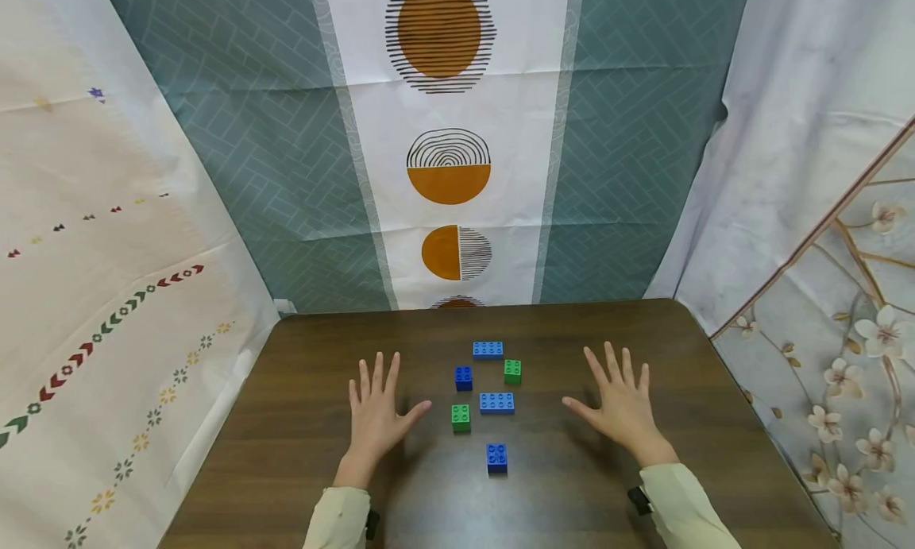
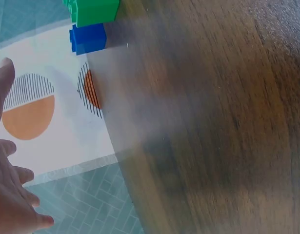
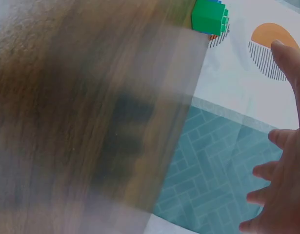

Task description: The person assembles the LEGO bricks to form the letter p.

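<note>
Both hands hover over the table with fingers spread, holding nothing. The left hand (image 1: pixel 375 418) is left of a loose group of toy building bricks, nearest the lower green brick (image 1: pixel 461 419). On the group's other side is the right hand (image 1: pixel 620 406), apart from every brick. A light blue long brick (image 1: pixel 488 350) lies farthest back, with a second light blue long brick (image 1: pixel 496 404) in the middle. An upper green brick (image 1: pixel 512 372) sits at right, a dark blue brick (image 1: pixel 464 378) at left. Closest to the front is another dark blue brick (image 1: pixel 496 458).
A brown wooden table (image 1: pixel 286 454) with rounded back corners carries the bricks. Behind it hangs a teal and white cloth (image 1: pixel 615 152) with orange circles. Patterned white cloths (image 1: pixel 107 215) flank the table on both sides.
</note>
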